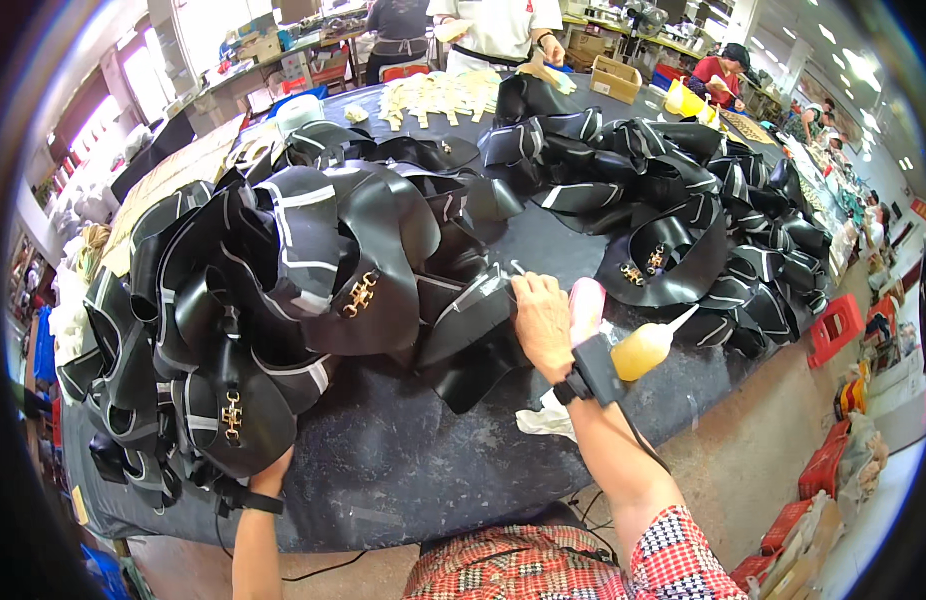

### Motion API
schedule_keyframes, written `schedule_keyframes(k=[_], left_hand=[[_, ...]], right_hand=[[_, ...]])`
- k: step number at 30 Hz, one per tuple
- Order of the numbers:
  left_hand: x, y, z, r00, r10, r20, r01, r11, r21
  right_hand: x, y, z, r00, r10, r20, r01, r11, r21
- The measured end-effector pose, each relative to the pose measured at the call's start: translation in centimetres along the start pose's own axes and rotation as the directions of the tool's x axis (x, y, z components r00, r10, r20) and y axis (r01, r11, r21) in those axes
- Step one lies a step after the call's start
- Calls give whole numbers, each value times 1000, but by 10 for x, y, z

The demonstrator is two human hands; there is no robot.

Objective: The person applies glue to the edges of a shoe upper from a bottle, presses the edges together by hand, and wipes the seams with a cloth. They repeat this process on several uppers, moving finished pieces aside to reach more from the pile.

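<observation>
Black leather shoe uppers point(383, 215) with pale tape strips lie heaped across the left of the table. My left hand point(273, 473) is at the near edge of this heap, beside an upper with a gold buckle point(232, 415); its fingers are hidden beneath the leather. My right hand point(543, 320) is closed at the edge of a black upper point(475, 308) in the middle. A small pale tip point(518, 267) shows at its fingertips; what it belongs to is unclear. Beside the right wrist are a pink-and-white object point(587, 308) and a squeeze bottle point(643, 350) of yellowish liquid with a long nozzle.
A second pile of black uppers point(673, 180) covers the table's right side. White crumpled tissue point(546, 420) lies near my right forearm. Pale cut pieces point(438, 98) are spread at the far edge, where a person in white point(495, 30) stands. A red stool point(836, 330) is off to the right.
</observation>
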State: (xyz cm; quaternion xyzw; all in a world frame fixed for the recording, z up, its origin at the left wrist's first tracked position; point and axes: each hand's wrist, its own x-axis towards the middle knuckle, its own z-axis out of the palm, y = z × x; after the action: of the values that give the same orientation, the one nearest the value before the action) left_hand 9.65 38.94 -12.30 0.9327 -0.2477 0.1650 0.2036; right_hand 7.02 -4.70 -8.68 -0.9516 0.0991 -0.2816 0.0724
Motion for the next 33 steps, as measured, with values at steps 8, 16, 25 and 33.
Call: schedule_keyframes(k=[8, 16, 25, 33], left_hand=[[-20, 72, 1, 833, -419, 362, 550, 558, -621], [-19, 223, -33, 812, -453, 369, 466, 123, -876], [13, 305, -13, 799, -429, 421, 550, 239, -800], [3, 330, -11, 859, -333, 390, 511, 488, -708]], right_hand=[[-28, -47, -56, 883, -232, -408, 338, 917, 210], [-81, -54, -94, 754, -461, -469, 637, 689, 347], [-107, -25, -125, 803, -585, 114, 337, 603, 723], [-66, 0, -135, 799, -468, 378, -152, 451, 880]])
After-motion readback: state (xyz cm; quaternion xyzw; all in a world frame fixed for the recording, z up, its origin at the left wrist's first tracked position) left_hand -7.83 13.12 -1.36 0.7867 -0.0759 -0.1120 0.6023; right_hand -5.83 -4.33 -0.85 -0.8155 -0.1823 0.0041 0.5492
